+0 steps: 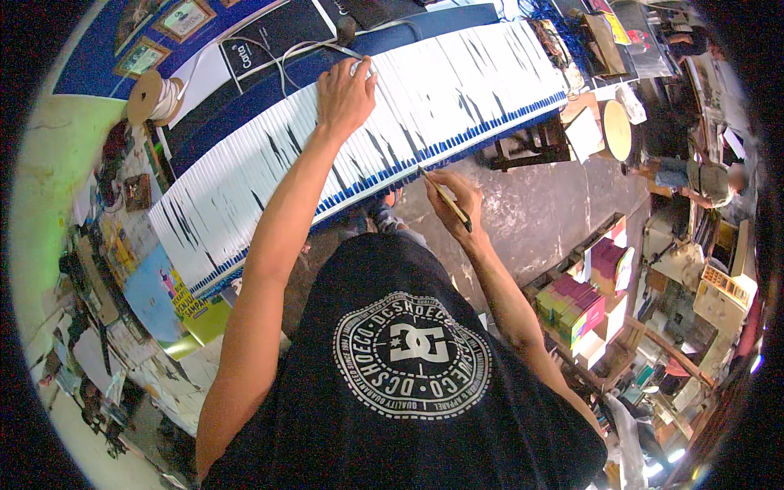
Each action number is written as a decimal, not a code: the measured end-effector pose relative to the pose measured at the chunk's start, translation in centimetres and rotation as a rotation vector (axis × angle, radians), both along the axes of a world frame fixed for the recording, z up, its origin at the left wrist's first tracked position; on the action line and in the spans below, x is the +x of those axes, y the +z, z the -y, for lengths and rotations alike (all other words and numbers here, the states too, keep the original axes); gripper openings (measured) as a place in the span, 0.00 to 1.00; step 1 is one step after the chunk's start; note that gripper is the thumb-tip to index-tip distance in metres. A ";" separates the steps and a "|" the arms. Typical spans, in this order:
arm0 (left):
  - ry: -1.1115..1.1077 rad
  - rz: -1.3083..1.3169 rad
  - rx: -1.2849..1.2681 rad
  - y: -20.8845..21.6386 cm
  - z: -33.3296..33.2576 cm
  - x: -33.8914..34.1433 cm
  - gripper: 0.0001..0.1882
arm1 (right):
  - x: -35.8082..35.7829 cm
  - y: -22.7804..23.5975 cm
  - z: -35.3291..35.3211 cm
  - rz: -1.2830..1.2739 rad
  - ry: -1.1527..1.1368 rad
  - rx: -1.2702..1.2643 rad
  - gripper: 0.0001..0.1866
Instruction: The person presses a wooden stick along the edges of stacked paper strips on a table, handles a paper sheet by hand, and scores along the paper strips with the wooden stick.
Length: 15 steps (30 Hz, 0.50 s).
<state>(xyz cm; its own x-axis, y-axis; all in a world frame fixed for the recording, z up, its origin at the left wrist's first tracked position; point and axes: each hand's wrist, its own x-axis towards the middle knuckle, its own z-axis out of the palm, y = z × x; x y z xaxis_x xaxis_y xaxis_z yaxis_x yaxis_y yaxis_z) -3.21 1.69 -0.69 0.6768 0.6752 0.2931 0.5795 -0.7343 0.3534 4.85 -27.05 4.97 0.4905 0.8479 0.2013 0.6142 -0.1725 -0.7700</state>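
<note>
A long row of thin white strips or sheets (237,188), packed side by side with dark gaps among them, slants across in front of me. Narrow blue ends (490,124) line its near edge. My left hand (345,100) rests on the row near its far edge, fingers bent and slightly apart; a small white bit shows by the fingertips. Close to the blue ends, my right hand (456,198) pinches a slim light-brown stick-like tool (446,196). One tip of the tool points at the near edge, and its other end is dark. Its exact kind is unclear.
A spool of white cord (155,98) stands at the far left, and a loose cord (286,61) runs behind the row. Bundled colourful booklets (572,306) sit on the right. Another person (709,184) is at the far right. A yellow-and-blue poster (175,302) lies left.
</note>
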 end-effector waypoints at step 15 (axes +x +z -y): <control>-0.015 0.030 0.064 -0.1 0.1 -0.4 0.24 | -0.4 4.4 5.9 0.013 -0.160 -0.015 0.07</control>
<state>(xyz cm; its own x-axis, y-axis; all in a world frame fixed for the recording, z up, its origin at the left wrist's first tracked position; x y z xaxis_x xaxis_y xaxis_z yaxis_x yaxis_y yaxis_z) -3.62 1.61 -0.83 0.6767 0.6444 0.3561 0.5582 -0.7644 0.3225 4.47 -32.97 9.39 0.6167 0.7624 0.1963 0.5882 -0.2805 -0.7585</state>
